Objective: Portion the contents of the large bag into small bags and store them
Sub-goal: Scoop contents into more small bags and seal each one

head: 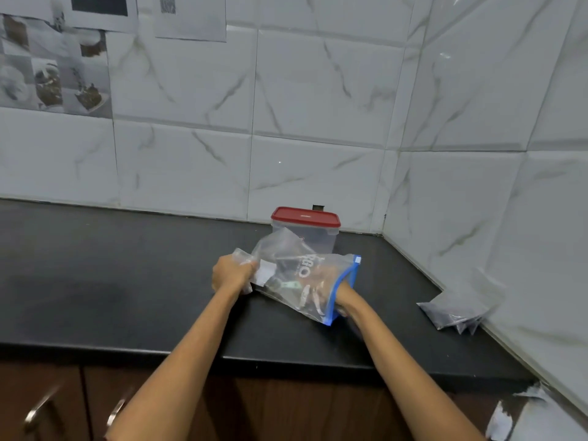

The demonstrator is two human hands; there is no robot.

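Clear plastic fills the middle of my view: the large zip bag (305,281) lies tilted over the black countertop (127,281), its blue zip strip running down its right edge. Through the film I make out dark contents bunched low in the bag, a packet with white lettering and a small white label near the left end; I cannot read more than a few letters.

My left hand (230,275) is closed around the crumpled left end of the bag, fingers wrapped over the gathered plastic. My right hand (343,297) sits at the blue zip edge, partly hidden behind the bag; it seems to pinch the strip there, though I cannot see the fingertips clearly enough to be sure.

Just behind the bag stands a clear tub with a red lid (305,229), lid seated on top. Its lower half is hidden by the bag and what it holds I cannot tell.

Well apart, at the right end of the counter against the tiled wall (318,106), lie several small bags (455,313) in a loose pile, each holding something dark and granular. Below the counter edge I see brown cabinet doors (63,402) with metal handles.
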